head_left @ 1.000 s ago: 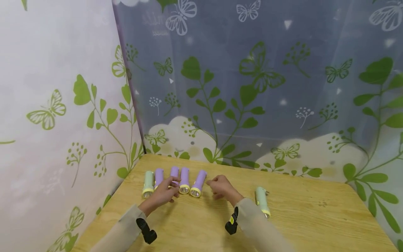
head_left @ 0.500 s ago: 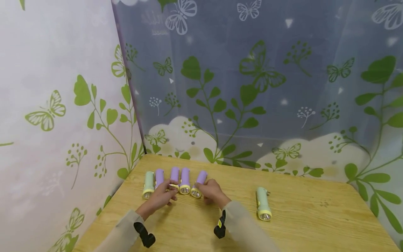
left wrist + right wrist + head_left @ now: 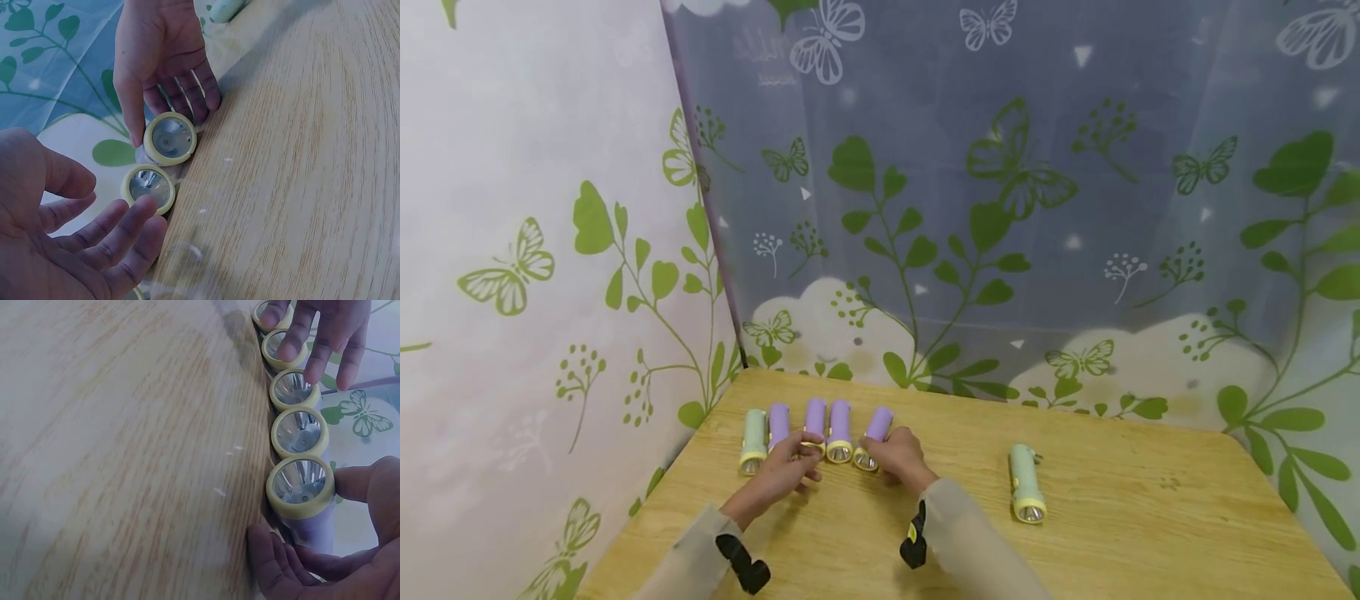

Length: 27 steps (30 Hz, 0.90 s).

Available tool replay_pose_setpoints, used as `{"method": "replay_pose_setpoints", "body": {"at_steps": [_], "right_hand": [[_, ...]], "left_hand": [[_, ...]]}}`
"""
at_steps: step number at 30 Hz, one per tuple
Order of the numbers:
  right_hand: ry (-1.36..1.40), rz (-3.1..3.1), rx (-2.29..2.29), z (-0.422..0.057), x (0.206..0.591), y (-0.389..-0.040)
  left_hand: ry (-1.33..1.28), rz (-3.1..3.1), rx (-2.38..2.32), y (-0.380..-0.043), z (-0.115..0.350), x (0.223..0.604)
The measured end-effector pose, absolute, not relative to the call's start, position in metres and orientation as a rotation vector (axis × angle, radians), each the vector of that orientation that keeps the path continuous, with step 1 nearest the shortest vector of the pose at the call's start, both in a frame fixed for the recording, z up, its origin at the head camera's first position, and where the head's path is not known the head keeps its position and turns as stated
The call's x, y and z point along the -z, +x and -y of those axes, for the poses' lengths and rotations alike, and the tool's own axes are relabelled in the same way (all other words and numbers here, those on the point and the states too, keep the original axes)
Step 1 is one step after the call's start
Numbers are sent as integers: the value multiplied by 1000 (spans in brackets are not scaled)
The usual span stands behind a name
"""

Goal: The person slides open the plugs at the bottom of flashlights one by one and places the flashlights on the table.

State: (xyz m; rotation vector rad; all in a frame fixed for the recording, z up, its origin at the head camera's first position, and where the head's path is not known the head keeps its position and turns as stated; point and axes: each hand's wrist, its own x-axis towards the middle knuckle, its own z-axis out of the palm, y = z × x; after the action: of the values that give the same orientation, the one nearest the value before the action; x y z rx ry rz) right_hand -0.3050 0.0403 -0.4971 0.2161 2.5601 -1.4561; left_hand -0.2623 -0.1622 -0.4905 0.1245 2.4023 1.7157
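Observation:
Purple flashlights with pale yellow heads lie side by side on the wooden table [image 3: 925,533], lenses toward me. My right hand [image 3: 901,457] pinches the rightmost purple flashlight [image 3: 877,425] near its head; the right wrist view shows the thumb [image 3: 356,484] at one side and fingers at the other. My left hand [image 3: 778,475] hovers before the row with loosely spread fingers, partly covering two purple flashlights [image 3: 779,418], and holds nothing. Another purple flashlight [image 3: 840,421] lies between the hands. At the row's left end is a mint green flashlight [image 3: 754,435].
A second mint green flashlight [image 3: 1026,479] lies apart on the right side of the table. A patterned curtain [image 3: 970,275] hangs behind the table, and a pale one [image 3: 580,275] borders the left side. Each wrist wears a black strap mount [image 3: 742,563].
My right hand has moved left from beside the row and taken hold of the rightmost purple flashlight. My left hand has shifted slightly left and remains loose.

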Motion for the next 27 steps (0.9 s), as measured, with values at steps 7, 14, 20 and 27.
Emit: {"method": "replay_pose_setpoints", "body": {"at_steps": [7, 14, 20, 27], "right_hand": [[252, -2531, 1432, -40, 493, -308], [308, -2536, 1419, -40, 491, -311], [319, -2473, 1505, -39, 491, -310], [364, -2457, 1507, -39, 491, -310]], "left_hand": [[141, -2378, -1722, -262, 160, 490], [131, -2369, -1721, -263, 158, 490], [119, -2356, -1706, -261, 158, 493], [136, -2325, -1741, -259, 157, 494]]}}
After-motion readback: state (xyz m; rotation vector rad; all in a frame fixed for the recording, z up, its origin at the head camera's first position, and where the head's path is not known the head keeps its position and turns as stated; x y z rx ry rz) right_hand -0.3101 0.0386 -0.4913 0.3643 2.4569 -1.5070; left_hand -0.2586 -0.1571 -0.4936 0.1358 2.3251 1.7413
